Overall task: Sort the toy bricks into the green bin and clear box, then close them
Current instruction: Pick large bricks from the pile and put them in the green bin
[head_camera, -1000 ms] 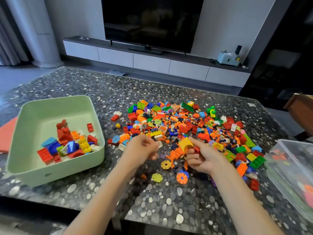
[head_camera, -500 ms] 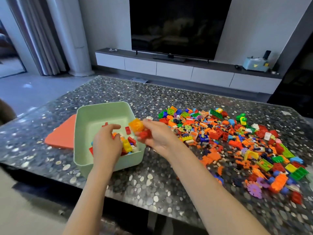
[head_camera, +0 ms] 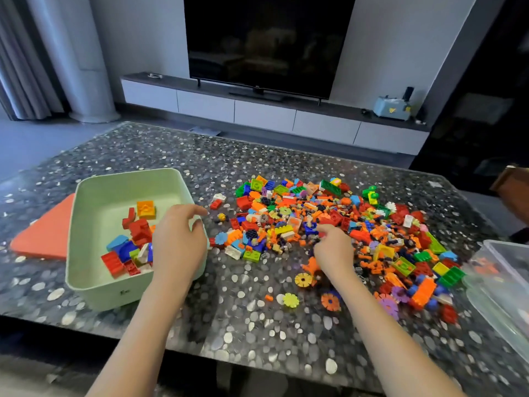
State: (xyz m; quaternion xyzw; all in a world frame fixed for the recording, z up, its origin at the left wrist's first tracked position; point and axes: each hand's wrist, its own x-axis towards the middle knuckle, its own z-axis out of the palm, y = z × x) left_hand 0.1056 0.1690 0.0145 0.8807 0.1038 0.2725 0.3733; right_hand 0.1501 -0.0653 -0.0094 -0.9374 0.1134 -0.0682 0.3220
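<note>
Here's the left hand (head_camera: pixel 177 242), hovering over the right-hand rim of the green bin (head_camera: pixel 97 290), fingers loosely spread, thumb and forefinger apart, nothing in them. The bin sits open at about nine o'clock from the big pile of toy bricks (head_camera: pixel 357 224), on the speckled stone table (head_camera: pixel 252 339). Inside it lies a cluster of sorted bricks (head_camera: pixel 126 250), reds, blues and a yellow or two, heaped toward its right side, with one square orange brick (head_camera: pixel 146 209) lying apart at the cluster's twelve o'clock. An orange lid (head_camera: pixel 43 233) lies flat on the table at the bin's nine o'clock, partly tucked behind its wall. Over to the right hand (head_camera: pixel 333 247): it's down in the near-left edge of the pile, knuckles up, fingers curled into the bricks, and whether they've pinched anything I cannot tell, the tips are buried. Just at its six o'clock lie loose gear-shaped discs, an orange-and-yellow one (head_camera: pixel 303 279) touching the pile's edge and a yellow one (head_camera: pixel 290 300) a little nearer the viewer. The clear box (head_camera: pixel 492 299) is at the pile's four o'clock, cut off by the frame edge, lid off, with a few orange pieces blurred inside. At twelve o'clock, beyond the table, a dark television (head_camera: pixel 266 41) stands on a long low white cabinet (head_camera: pixel 263 116).
</note>
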